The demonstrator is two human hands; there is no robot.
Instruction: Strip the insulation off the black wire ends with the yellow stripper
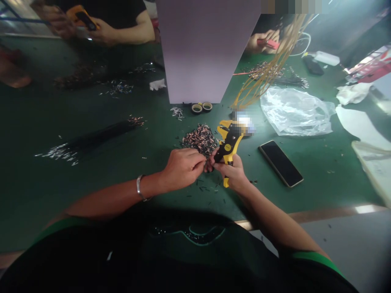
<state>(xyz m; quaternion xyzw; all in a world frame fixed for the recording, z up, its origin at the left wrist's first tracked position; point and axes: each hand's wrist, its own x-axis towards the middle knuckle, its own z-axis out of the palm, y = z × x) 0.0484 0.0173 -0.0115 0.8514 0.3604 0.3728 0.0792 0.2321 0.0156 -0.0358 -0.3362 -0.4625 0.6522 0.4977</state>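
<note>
My right hand [234, 174] is wrapped round a yellow and black wire stripper [228, 147], its jaws pointing up and away from me. Close beside it on the left, my left hand [183, 169] is closed, thumb and fingertips pinched together near the right hand's fingers. Whatever the pinch holds is too small to make out. Just beyond both hands lies a heap of short black wires with bare copper ends [200, 138]. Small black scraps [203, 188] are scattered on the green table [171, 211] below my hands.
A bundle of long black wires [100, 136] lies at left. Tape rolls [197, 108] stand by a pale upright panel [204, 53]. A phone [281, 163] and a clear plastic bag [297, 112] are at right. Across the table, a co-worker's hand holds a yellow tool [81, 17].
</note>
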